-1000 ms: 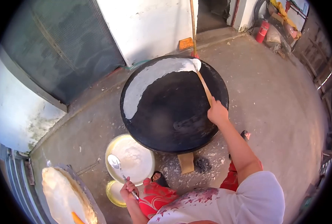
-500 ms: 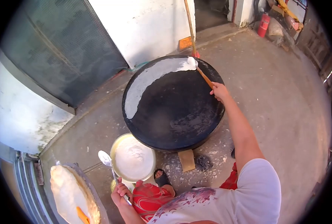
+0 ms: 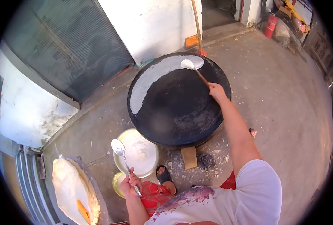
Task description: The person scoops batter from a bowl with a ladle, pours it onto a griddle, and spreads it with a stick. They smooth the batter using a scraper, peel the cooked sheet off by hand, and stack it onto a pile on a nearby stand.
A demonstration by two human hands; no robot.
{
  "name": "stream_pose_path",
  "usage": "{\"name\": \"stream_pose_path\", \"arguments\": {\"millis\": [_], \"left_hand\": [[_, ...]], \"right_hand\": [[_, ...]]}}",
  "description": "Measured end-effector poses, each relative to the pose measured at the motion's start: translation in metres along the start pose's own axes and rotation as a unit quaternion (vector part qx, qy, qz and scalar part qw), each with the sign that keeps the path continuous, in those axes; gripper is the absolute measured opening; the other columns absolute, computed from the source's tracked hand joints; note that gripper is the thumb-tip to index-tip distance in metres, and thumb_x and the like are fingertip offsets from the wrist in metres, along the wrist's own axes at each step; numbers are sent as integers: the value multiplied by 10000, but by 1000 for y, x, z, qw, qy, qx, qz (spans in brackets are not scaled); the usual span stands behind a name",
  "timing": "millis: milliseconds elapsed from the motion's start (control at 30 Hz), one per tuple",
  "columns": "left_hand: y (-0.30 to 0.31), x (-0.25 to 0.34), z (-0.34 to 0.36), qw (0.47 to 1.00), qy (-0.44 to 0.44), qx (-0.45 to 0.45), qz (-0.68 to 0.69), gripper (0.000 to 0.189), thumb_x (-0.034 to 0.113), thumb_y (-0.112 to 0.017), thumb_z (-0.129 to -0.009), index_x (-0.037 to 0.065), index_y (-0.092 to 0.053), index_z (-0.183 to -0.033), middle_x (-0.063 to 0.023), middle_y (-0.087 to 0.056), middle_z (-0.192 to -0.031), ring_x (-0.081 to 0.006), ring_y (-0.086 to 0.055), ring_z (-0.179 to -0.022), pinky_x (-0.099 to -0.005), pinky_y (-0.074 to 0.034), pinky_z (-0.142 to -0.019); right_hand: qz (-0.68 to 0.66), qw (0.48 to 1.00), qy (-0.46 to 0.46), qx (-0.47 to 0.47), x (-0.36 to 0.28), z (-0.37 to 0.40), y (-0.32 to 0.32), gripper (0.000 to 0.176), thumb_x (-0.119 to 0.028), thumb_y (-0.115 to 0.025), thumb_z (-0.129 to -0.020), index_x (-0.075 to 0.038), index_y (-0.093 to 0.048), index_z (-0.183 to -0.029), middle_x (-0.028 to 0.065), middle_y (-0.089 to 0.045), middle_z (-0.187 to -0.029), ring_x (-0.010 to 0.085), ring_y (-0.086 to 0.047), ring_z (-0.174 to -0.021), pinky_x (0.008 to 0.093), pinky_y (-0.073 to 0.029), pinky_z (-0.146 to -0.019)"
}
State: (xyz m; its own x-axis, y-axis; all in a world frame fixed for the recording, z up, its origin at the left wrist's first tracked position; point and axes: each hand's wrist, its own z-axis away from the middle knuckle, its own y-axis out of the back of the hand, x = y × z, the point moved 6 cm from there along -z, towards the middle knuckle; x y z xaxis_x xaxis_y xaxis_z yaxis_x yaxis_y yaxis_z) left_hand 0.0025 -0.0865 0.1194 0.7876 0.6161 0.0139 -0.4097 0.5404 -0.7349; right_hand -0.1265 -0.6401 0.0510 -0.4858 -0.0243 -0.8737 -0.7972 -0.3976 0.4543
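I had the right hand (image 3: pixel 217 92) closed around the handle of the wooden-handled spreader (image 3: pixel 201 77), fingers wrapped near its lower end. The spreader's head, loaded with white paste, was positioned above or against the far part of the round black griddle (image 3: pixel 166 108) (contact could not be confirmed from this angle). A curved band of pale batter (image 3: pixel 147 80) lay along the griddle's far and left edge, and the spreader head overlapped its right-hand end in the view. The remaining surface was dark, with a scuffed patch toward the near right.

I had the left hand (image 3: pixel 131 184) gripping the shaft of the long metal spoon (image 3: pixel 125 161), fingers folded around it and the shaft's end projecting below the fist. The spoon was inclined, its white-coated bowl overlapping the left rim of the large basin (image 3: pixel 116 162) in the view. That basin contained a white mixture and was located just beside the griddle's near left edge. A small yellow-rimmed basin (image 3: pixel 116 185) was located beside it, partly hidden by the left hand.

At the lower left, a flatbread stack (image 3: pixel 67 187) rested on a gray support, with an orange implement (image 3: pixel 83 211) on top. A brown board (image 3: pixel 189 158) and a dark wad (image 3: pixel 205 161) were located at the griddle's near edge, amid pale scraps on the concrete floor (image 3: pixel 271 86).
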Motion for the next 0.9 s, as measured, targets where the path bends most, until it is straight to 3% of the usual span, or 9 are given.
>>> {"name": "stream_pose_path", "arguments": {"millis": [67,167,267,367,500,667,700,833,900], "left_hand": [[-2,1,1,999,-23,10,-24,316,139,-321,-904,-60,-448,-1114,-30,-438,-650,-95,-398,-469,-213,-353,-393],[-2,1,3,999,-26,12,-26,313,150,-334,-906,-53,-452,-1115,-32,-440,-658,-90,-399,-473,-208,-349,-389],[3,3,6,998,-36,23,-38,312,161,-346,-908,-45,-456,-1116,-32,-443,-665,-85,-400,-477,-201,-343,-384],[5,4,6,998,-31,11,-50,314,166,-347,-909,-42,-459,-1115,-35,-446,-671,-83,-403,-483,-200,-341,-383],[5,5,2,998,-29,9,-52,311,162,-346,-908,-44,-467,-1106,-39,-447,-670,-87,-404,-483,-204,-340,-391],[6,4,5,997,-32,15,-65,297,143,-349,-901,-46,-480,-1089,-43,-454,-677,-91,-402,-482,-210,-336,-401],[5,4,6,997,-31,6,-69,288,134,-352,-899,-45,-482,-1083,-44,-457,-680,-89,-403,-483,-207,-338,-401],[7,7,5,997,-30,9,-69,285,137,-357,-898,-41,-484,-1082,-44,-455,-682,-86,-399,-482,-203,-340,-402],[8,9,4,996,-34,6,-80,291,142,-359,-899,-37,-479,-1094,-43,-455,-688,-84,-392,-481,-199,-341,-401]], "right_hand": [[17,1000,1,-19,-20,23,-9,286,-195,-462,-831,-145,-597,-1078,121,-617,-997,236,-587,-933,326,-440,-795],[201,979,42,-11,-56,64,9,290,-255,-473,-831,-248,-582,-1099,73,-614,-1018,249,-581,-950,349,-453,-804],[218,969,-52,101,-53,92,51,295,-248,-480,-829,-233,-580,-1106,90,-610,-1024,247,-579,-956,337,-451,-814],[51,993,30,99,7,58,26,296,-236,-492,-823,-216,-582,-1104,105,-608,-1020,249,-579,-954,330,-448,-817],[103,992,74,15,-44,77,-31,266,-184,-474,-842,-138,-606,-1067,104,-635,-959,214,-606,-882,304,-455,-769],[96,995,-19,-14,-49,62,-48,280,-253,-483,-831,-242,-588,-1091,55,-600,-1055,229,-564,-986,344,-438,-832],[139,990,32,-23,-55,65,-58,279,-255,-485,-830,-259,-587,-1089,42,-602,-1050,231,-565,-981,344,-440,-830],[208,975,58,-54,-87,106,-34,281,-257,-491,-825,-257,-585,-1090,36,-604,-1042,227,-567,-971,337,-444,-821],[193,981,19,18,-70,106,-11,279,-257,-493,-825,-253,-586,-1088,52,-605,-1037,229,-566,-973,338,-442,-825]]}}
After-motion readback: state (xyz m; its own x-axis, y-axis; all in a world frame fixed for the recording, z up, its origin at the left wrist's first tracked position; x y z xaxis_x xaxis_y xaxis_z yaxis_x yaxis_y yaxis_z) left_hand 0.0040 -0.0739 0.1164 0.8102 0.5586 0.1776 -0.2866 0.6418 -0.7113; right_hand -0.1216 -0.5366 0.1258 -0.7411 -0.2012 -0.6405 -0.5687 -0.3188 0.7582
